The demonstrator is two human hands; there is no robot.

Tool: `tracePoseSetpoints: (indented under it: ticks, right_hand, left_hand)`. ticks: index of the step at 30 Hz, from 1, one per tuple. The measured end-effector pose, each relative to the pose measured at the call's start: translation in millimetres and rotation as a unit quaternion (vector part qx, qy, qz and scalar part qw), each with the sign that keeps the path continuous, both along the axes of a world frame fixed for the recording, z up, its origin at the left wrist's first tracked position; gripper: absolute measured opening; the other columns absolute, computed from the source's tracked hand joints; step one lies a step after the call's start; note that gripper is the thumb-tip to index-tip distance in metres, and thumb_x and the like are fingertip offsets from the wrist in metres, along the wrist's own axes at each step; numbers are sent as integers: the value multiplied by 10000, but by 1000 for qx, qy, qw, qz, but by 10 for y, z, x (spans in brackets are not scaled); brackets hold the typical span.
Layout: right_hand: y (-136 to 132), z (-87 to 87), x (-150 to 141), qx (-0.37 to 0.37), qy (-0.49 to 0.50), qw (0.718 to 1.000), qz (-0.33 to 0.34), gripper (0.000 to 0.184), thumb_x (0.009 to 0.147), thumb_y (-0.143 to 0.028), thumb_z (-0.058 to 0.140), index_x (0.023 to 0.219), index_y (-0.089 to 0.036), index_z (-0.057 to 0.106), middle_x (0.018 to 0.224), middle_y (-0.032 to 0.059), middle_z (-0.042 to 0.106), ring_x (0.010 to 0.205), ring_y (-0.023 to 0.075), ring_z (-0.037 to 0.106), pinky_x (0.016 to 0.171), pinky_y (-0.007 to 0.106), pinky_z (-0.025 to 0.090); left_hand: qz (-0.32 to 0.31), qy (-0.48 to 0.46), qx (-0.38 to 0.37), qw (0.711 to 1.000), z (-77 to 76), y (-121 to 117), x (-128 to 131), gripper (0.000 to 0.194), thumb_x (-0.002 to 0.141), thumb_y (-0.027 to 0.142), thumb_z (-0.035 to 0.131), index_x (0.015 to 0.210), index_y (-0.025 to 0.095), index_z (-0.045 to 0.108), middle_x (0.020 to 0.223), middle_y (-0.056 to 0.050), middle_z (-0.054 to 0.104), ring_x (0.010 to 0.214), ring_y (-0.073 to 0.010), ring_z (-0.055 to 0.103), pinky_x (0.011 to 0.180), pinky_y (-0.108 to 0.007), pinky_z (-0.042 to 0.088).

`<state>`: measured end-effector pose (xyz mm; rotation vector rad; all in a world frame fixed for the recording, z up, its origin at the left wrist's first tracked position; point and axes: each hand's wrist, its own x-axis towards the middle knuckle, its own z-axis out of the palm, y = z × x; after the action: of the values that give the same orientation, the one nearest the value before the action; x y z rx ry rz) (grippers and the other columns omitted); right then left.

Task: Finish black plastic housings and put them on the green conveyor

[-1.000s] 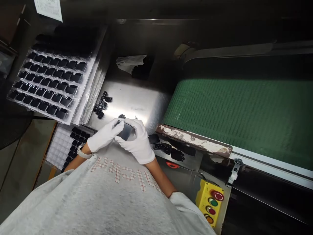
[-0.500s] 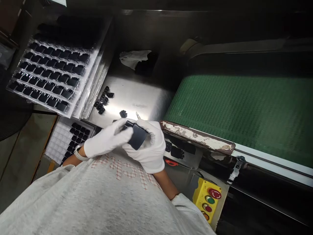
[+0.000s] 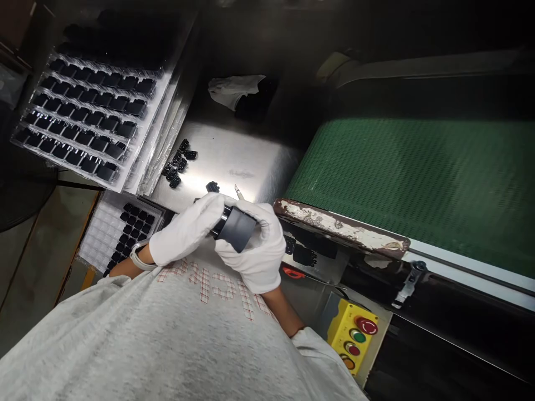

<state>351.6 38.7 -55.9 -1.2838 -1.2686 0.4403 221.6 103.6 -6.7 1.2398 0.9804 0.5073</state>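
Black part [image 3: 239, 229] held two-handed at near side of metal tabletop [image 3: 213, 133]

Left hand [image 3: 188, 231], white glove, was grasping its left edge, next to a glossy strip. Right hand [image 3: 257, 248], also gloved, was grasping the right side, fingers curled round it. Broad dark face was turned up to the camera, tilted. Pale wristband [image 3: 140, 257] sat on the left wrist.

Just beyond the hands: small black piece [image 3: 213, 187] and a pointed tool [image 3: 239, 192], lower end hidden by the gloves. Black cluster [image 3: 178, 165] lay further left, white cloth [image 3: 234, 92] toward the far side.

Tray stack [image 3: 156, 111] stood at left, top tray carrying rows of black parts. Lower tray [image 3: 98, 231] was partly filled. Green belt [image 3: 418, 178] ran off to the right; more black pieces [image 3: 304, 256] lay below its near corner. Yellow control box [image 3: 345, 323] with four buttons was at lower right.
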Motion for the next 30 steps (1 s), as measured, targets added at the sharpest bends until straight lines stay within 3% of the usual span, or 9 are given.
tracePoseSetpoints:
  ticks: [3, 7, 9, 11, 15, 19, 23, 26, 30]
  right_hand:
    - [-22, -4, 1, -7, -10, 1000, 4, 485, 783, -429, 773, 1181, -229, 581, 1021, 57, 629, 951, 215, 652, 859, 364, 582]
    - [-34, -30, -10, 10, -44, 999, -29, 563, 761, -322, 810, 1257, -209, 569, 1057, 68, 617, 924, 184, 652, 805, 301, 577]
    - [-27, -50, -4, 28, -56, 997, -45, 500, 776, -239, 791, 1233, -200, 593, 1047, 68, 610, 866, 161, 650, 727, 267, 567]
    - [-25, -82, 16, 38, -44, 998, -34, 335, 801, -166, 744, 1120, -205, 650, 1012, 54, 622, 797, 143, 643, 648, 250, 551]
    - [-68, -185, 71, 47, -26, 998, 12, 182, 801, -129, 712, 954, -227, 715, 1092, 42, 648, 880, 172, 671, 709, 285, 575]
    - [-128, -265, 87, 42, 3, 999, -3, 252, 781, -121, 703, 1000, -245, 715, 1148, 30, 668, 959, 189, 684, 765, 298, 585]
    - [-147, -280, 68, -17, 33, 999, -29, 257, 790, -198, 720, 1042, -240, 692, 1002, 25, 710, 856, 188, 696, 731, 306, 589]
    - [-133, -279, 42, -8, 45, 998, -32, 282, 800, -216, 736, 1074, -210, 666, 968, 52, 709, 845, 176, 700, 735, 275, 598]
    - [-92, -285, 33, 34, -3, 998, -46, 274, 827, -220, 708, 1094, -206, 650, 992, 71, 693, 864, 169, 695, 753, 269, 609]
  left_hand:
    - [-58, 15, 24, 998, 61, 13, 90, 302, 1001, 364, 411, 1008, 185, 654, 1074, -69, 660, 1099, -235, 593, 1036, -382, 445]
    - [-34, 40, -9, 999, 13, -24, 119, 391, 970, 532, 477, 952, 175, 637, 855, -37, 608, 772, -161, 565, 778, -314, 505]
    - [-18, 37, -60, 997, -46, -62, 101, 501, 940, 639, 454, 1028, 179, 631, 774, -14, 558, 590, -111, 454, 589, -274, 455]
    - [-3, -2, -104, 995, -100, -97, 82, 563, 937, 678, 405, 1145, 198, 613, 805, -17, 572, 551, -92, 433, 536, -252, 431]
    - [18, -65, -89, 994, -129, -127, 85, 548, 955, 652, 391, 1208, 224, 622, 1066, -68, 635, 939, -164, 624, 817, -278, 544]
    - [13, -78, -44, 996, -82, -131, 104, 516, 979, 606, 376, 1185, 224, 655, 1224, -74, 629, 1267, -211, 544, 1124, -353, 433]
    - [12, -74, 3, 997, -43, -123, 89, 450, 1000, 540, 395, 1133, 231, 694, 1250, -57, 638, 1268, -205, 552, 1170, -361, 379]
    - [6, -86, 15, 996, -62, -116, 70, 453, 986, 552, 422, 1148, 230, 697, 1231, -64, 656, 1276, -211, 552, 1182, -381, 361]
    - [75, -132, -110, 982, -165, -124, 55, 496, 954, 591, 454, 1220, 226, 659, 1195, -92, 678, 1282, -230, 563, 1106, -403, 459]
